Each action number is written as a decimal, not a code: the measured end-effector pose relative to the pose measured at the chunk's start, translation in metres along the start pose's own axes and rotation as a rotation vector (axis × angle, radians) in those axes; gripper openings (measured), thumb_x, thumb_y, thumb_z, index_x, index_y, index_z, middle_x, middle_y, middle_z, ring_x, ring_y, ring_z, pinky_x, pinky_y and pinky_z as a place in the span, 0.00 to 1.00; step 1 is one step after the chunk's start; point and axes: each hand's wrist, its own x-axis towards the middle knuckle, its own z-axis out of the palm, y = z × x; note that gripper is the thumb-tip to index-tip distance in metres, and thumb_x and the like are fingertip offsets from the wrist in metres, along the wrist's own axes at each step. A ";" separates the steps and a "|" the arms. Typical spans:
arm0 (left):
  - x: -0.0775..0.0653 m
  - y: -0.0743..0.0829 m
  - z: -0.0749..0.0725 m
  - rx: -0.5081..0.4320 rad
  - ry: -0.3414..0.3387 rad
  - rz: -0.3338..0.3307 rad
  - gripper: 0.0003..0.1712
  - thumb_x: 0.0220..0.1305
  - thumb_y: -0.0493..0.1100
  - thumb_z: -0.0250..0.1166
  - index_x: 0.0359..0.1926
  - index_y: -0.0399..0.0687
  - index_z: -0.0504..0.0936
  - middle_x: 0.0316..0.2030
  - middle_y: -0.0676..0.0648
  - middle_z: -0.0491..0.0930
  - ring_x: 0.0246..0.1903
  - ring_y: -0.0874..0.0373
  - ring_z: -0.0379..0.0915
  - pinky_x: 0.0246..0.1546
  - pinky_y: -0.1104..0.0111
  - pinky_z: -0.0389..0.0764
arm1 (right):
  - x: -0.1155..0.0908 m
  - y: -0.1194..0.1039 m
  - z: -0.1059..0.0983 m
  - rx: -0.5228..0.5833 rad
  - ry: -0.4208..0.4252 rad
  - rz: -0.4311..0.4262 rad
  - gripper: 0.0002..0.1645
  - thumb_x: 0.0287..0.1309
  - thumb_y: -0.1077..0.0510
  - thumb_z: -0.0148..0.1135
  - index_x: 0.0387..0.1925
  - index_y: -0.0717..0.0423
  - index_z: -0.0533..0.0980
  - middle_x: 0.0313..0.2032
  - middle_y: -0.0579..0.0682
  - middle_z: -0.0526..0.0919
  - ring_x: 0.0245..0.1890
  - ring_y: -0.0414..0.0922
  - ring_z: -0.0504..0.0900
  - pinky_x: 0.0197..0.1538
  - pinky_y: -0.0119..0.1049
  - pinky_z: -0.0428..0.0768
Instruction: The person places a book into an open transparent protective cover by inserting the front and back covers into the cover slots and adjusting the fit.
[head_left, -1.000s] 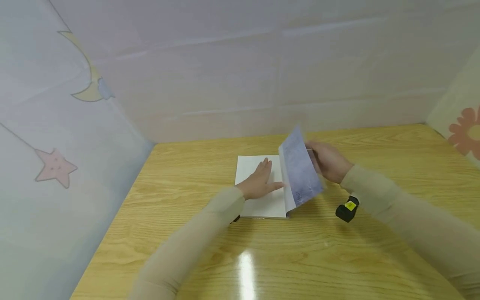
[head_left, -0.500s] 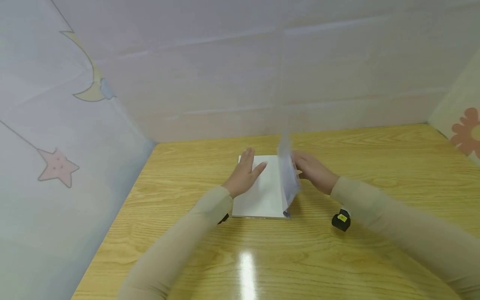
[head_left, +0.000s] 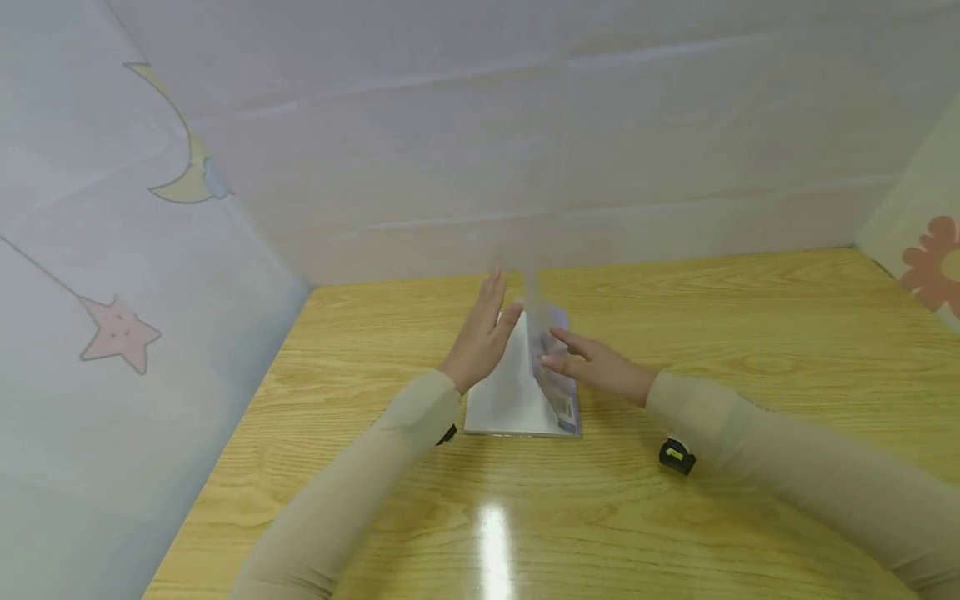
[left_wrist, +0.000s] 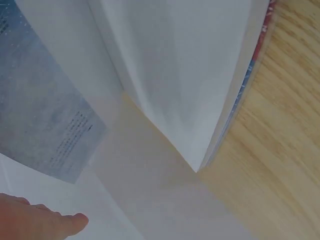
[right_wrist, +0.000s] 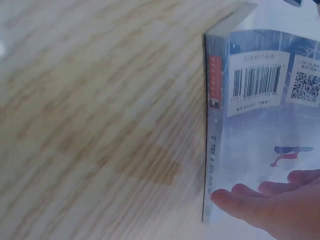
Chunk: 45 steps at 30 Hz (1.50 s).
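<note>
A paperback book lies on the wooden table, its white inner page exposed on the left. Its blue-purple cover stands raised near the spine, blurred in the head view. A barcode and a QR code show on this cover in the right wrist view. Straight fingers of my right hand touch the cover from the right. Over the left side of the page, my left hand is held with fingers straight and thumb apart. In the left wrist view, a printed blue flap hangs near that hand's fingertips.
The wooden table extends around the book, with a bright light reflection near its front. Pale fabric walls stand behind and at the sides. A black device is worn at the right wrist.
The raised cover has swung leftward to near upright, and my right hand has followed it left, its grip loosened to straight fingers. My left hand has shifted left and lifted slightly.
</note>
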 end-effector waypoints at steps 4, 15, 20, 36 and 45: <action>0.000 0.004 -0.005 -0.008 -0.015 0.078 0.45 0.73 0.67 0.32 0.76 0.40 0.43 0.76 0.46 0.36 0.74 0.57 0.24 0.72 0.55 0.35 | 0.001 0.002 0.005 -0.066 -0.031 -0.039 0.52 0.67 0.37 0.53 0.75 0.64 0.44 0.74 0.66 0.44 0.72 0.65 0.44 0.69 0.63 0.48; -0.004 0.003 -0.006 0.331 -0.318 0.019 0.39 0.74 0.54 0.52 0.75 0.42 0.50 0.76 0.46 0.43 0.75 0.52 0.27 0.70 0.47 0.29 | 0.003 0.008 0.020 -0.329 -0.103 -0.115 0.53 0.66 0.37 0.55 0.76 0.62 0.43 0.73 0.71 0.38 0.70 0.71 0.39 0.65 0.71 0.45; -0.007 -0.003 0.002 0.451 -0.377 -0.026 0.41 0.73 0.58 0.51 0.76 0.41 0.49 0.76 0.44 0.42 0.74 0.49 0.29 0.69 0.44 0.33 | 0.003 0.008 0.024 -0.381 -0.110 -0.112 0.54 0.65 0.35 0.55 0.76 0.60 0.44 0.73 0.69 0.38 0.70 0.72 0.37 0.64 0.72 0.43; -0.020 -0.039 0.018 0.569 -0.413 -0.188 0.46 0.72 0.64 0.47 0.76 0.37 0.45 0.75 0.40 0.35 0.74 0.44 0.28 0.69 0.43 0.40 | 0.005 0.018 0.033 -0.572 -0.090 -0.085 0.52 0.64 0.35 0.56 0.75 0.61 0.48 0.74 0.66 0.43 0.71 0.69 0.40 0.61 0.75 0.48; -0.022 -0.049 0.022 0.556 -0.459 -0.271 0.49 0.71 0.66 0.45 0.76 0.37 0.43 0.76 0.41 0.33 0.74 0.46 0.27 0.69 0.43 0.39 | 0.005 0.018 0.035 -0.619 -0.112 -0.094 0.51 0.64 0.35 0.55 0.74 0.63 0.52 0.74 0.66 0.43 0.71 0.69 0.39 0.59 0.76 0.50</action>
